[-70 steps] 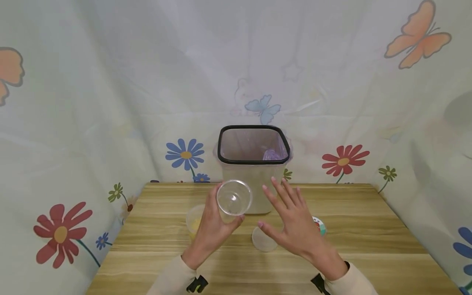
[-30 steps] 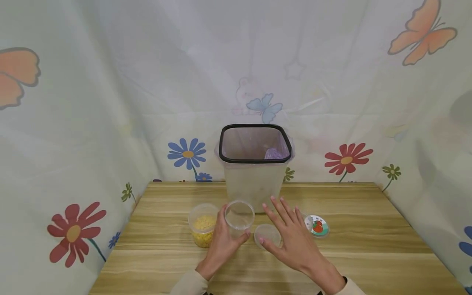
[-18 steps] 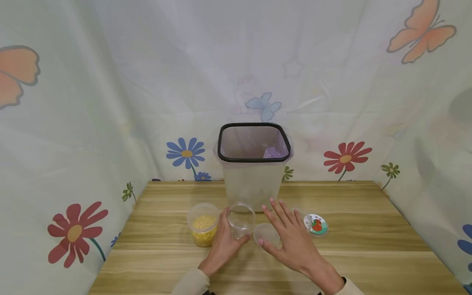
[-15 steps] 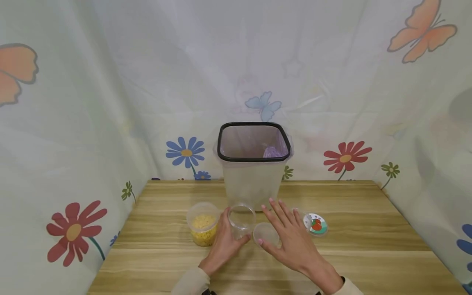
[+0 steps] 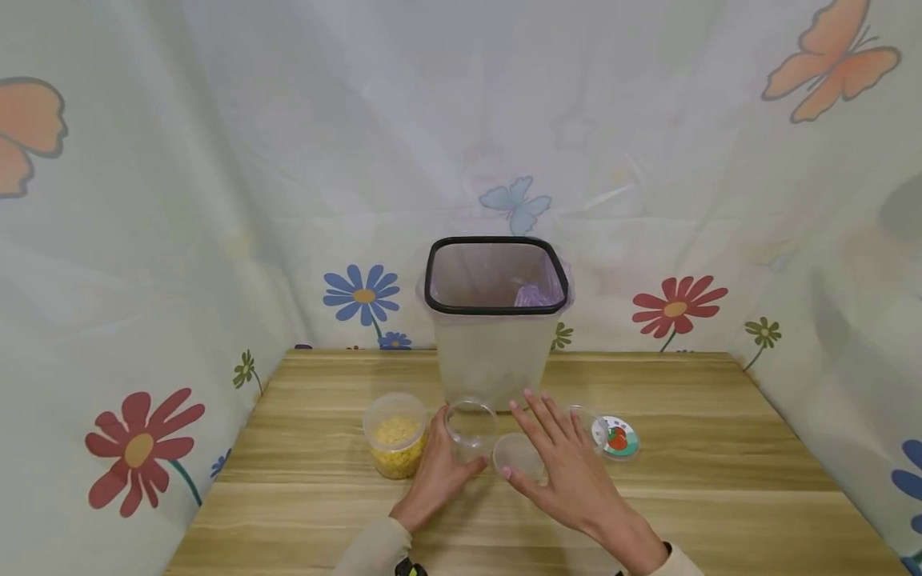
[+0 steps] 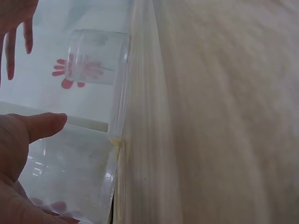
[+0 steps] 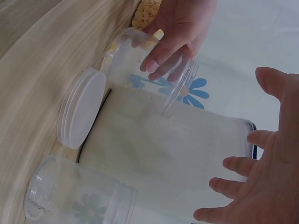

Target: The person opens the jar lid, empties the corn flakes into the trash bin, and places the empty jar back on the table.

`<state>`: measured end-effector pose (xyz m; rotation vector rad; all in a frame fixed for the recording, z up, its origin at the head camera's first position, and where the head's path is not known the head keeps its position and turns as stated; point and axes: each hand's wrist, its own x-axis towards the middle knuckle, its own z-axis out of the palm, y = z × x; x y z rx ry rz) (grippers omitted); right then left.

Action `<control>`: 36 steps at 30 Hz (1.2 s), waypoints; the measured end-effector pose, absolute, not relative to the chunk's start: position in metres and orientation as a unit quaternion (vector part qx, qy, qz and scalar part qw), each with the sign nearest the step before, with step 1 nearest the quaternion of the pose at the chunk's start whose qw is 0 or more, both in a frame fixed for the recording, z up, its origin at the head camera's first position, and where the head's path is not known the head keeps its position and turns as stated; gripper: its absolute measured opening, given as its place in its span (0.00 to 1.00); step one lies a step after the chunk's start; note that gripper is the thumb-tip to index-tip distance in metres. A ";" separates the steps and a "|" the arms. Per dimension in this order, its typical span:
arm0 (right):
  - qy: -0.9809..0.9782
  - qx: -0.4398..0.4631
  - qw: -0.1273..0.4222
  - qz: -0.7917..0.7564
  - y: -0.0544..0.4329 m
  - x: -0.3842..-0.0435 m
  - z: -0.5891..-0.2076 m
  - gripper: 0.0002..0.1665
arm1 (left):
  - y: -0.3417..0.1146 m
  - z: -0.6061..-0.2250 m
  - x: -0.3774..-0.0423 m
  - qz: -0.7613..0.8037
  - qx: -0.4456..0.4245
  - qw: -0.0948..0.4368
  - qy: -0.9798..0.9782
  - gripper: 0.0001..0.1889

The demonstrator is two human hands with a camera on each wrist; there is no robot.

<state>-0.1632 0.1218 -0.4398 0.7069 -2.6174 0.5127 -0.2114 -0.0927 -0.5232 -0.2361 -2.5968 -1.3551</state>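
My left hand [image 5: 439,472] grips an empty clear plastic jar [image 5: 471,428] from its left side, with the thumb along the near side. The jar stands upright on the table, its mouth uncovered. Right of it lies a round whitish screw lid [image 5: 515,452]. My right hand [image 5: 565,464] hovers over that lid with spread fingers and holds nothing. Another clear jar [image 7: 79,191] shows in the right wrist view; in the head view the right hand partly hides it. Left of the left hand stands a clear tub [image 5: 394,436] with small yellow pieces inside.
A pale bin [image 5: 492,360] with a black rim and a purple bag inside stands behind the jars. At the right lies a round piece with a tomato picture [image 5: 619,438]. A wooden table [image 5: 720,480] meets a flowered cloth backdrop [image 5: 461,120].
My left hand has lowered the clear jar from above the table down onto it, bringing the tub of yellow pieces into fuller view. The right hand has dropped slightly, fingers still spread.
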 end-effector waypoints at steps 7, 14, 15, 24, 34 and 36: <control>-0.933 0.246 0.180 0.190 0.123 -0.161 -0.442 0.48 | -0.095 -0.526 -0.212 -0.467 -0.075 0.088 -0.877 0.57; -0.935 0.244 0.172 0.193 0.123 -0.160 -0.443 0.49 | -0.098 -0.528 -0.213 -0.475 -0.072 0.073 -0.874 0.59; -0.935 0.244 0.171 0.193 0.123 -0.160 -0.444 0.49 | -0.098 -0.528 -0.214 -0.475 -0.072 0.071 -0.874 0.59; -0.935 0.244 0.175 0.191 0.123 -0.159 -0.444 0.49 | -0.099 -0.521 -0.211 -0.478 -0.068 0.057 -0.874 0.63; -0.935 0.241 0.178 0.191 0.123 -0.158 -0.442 0.46 | -0.095 -0.498 -0.199 -0.402 -0.140 0.114 -0.897 0.59; -0.935 0.239 0.175 0.194 0.123 -0.157 -0.442 0.45 | -0.094 -0.495 -0.198 -0.384 -0.151 0.120 -0.903 0.58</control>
